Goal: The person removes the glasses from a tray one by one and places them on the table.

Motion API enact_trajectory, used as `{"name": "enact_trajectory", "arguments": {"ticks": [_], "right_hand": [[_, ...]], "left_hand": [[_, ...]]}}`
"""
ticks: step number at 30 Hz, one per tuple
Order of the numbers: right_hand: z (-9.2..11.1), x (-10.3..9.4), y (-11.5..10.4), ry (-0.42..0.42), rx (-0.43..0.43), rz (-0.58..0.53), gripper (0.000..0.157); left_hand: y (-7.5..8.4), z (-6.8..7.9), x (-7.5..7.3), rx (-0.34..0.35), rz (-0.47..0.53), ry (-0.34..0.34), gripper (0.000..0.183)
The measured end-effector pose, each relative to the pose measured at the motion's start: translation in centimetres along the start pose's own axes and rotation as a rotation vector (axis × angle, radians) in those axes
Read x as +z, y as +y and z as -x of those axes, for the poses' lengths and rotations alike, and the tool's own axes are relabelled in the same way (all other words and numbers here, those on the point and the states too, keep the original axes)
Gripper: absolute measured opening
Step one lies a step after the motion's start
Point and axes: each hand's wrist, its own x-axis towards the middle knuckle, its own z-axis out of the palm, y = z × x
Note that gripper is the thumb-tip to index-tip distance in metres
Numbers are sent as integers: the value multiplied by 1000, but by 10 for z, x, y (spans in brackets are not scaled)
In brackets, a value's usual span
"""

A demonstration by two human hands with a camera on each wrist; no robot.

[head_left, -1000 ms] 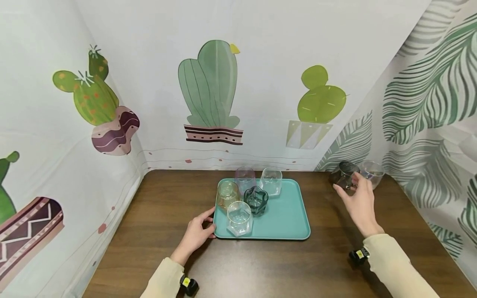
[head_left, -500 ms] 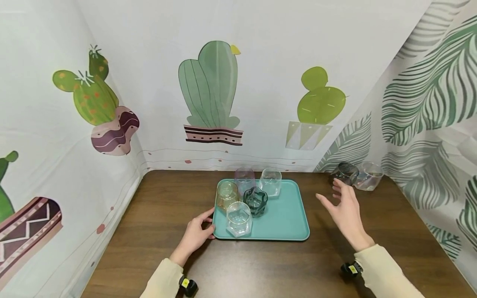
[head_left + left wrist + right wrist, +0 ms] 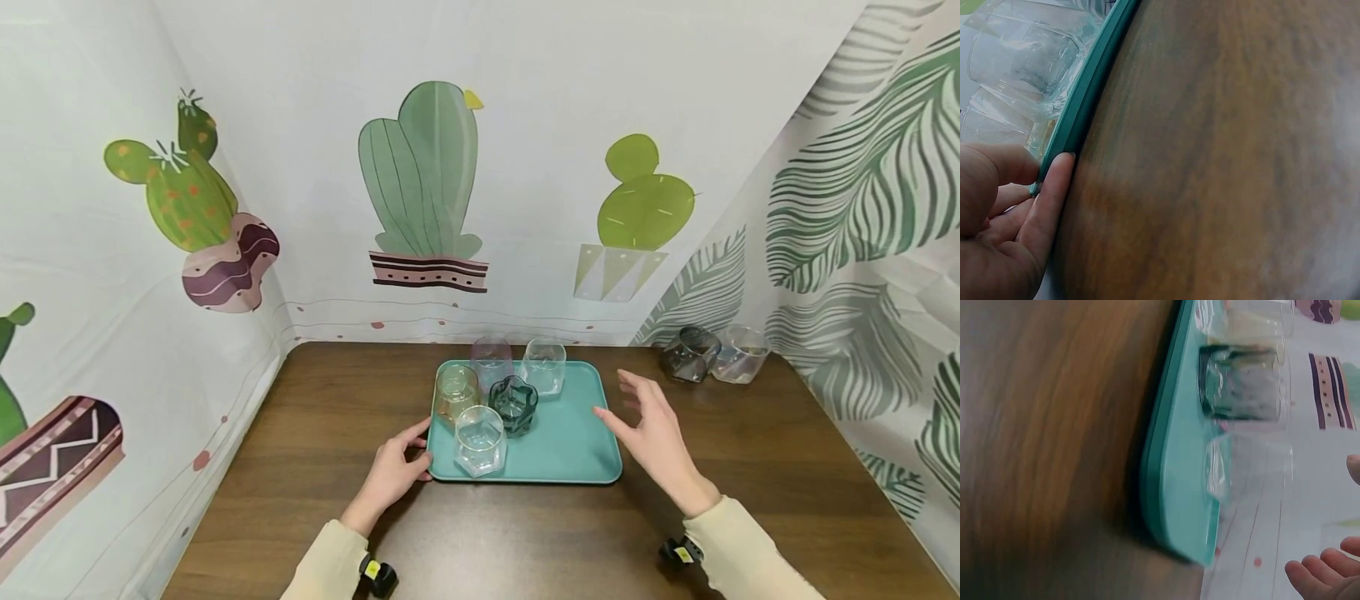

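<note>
A teal tray (image 3: 573,450) lies on the wooden table with several drinking glasses on its left and middle part. They include an amber glass (image 3: 457,393), a dark green wavy glass (image 3: 513,407), a clear one with a hexagonal base (image 3: 480,442), a pale purple one (image 3: 491,360) and another clear glass (image 3: 545,367). My left hand (image 3: 392,473) holds the tray's near left corner; in the left wrist view the thumb and fingers pinch its rim (image 3: 1079,106). Nothing is in my right hand (image 3: 654,433), its fingers spread beside the tray's right edge.
At the back right of the table (image 3: 300,467), a dark grey glass (image 3: 690,357) and a clear glass (image 3: 740,357) stand side by side. A white cloth with cactus prints (image 3: 525,167) hangs behind the table, and a leaf-patterned one (image 3: 847,208) at the right.
My right hand has come away from the dark grey glass at the back right, moving left and nearer to the tray. The left hand has stayed at the tray's corner.
</note>
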Motion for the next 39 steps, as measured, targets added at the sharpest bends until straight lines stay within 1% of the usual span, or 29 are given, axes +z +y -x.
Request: {"name": "enact_trajectory", "arguments": {"ticks": [9,14,16,22,25,32,39], "right_hand": [[-2,28,-15,-86,-28,-45,67],[-3,41,-20,-118,-62,-86,67],[-5,46,-21,-144,-66,-109,67],[-12,60,-22,-277,-29,-183,73],[-16,67,-22,-326,-13,-206,77],[-26,80,-22,-418,27,-188,84],[-33,89,-26,-466,50,-147,88]], "left_hand": [[-1,0,0,22,-17,0,59],[-2,0,0,25,-29,4,59],[-2,-1,0,24,-29,4,59],[-2,0,1,18,-20,5,59],[-2,0,1,18,-22,7,59],[0,1,0,14,-31,13,59],[0,0,0,15,-26,10,59]]}}
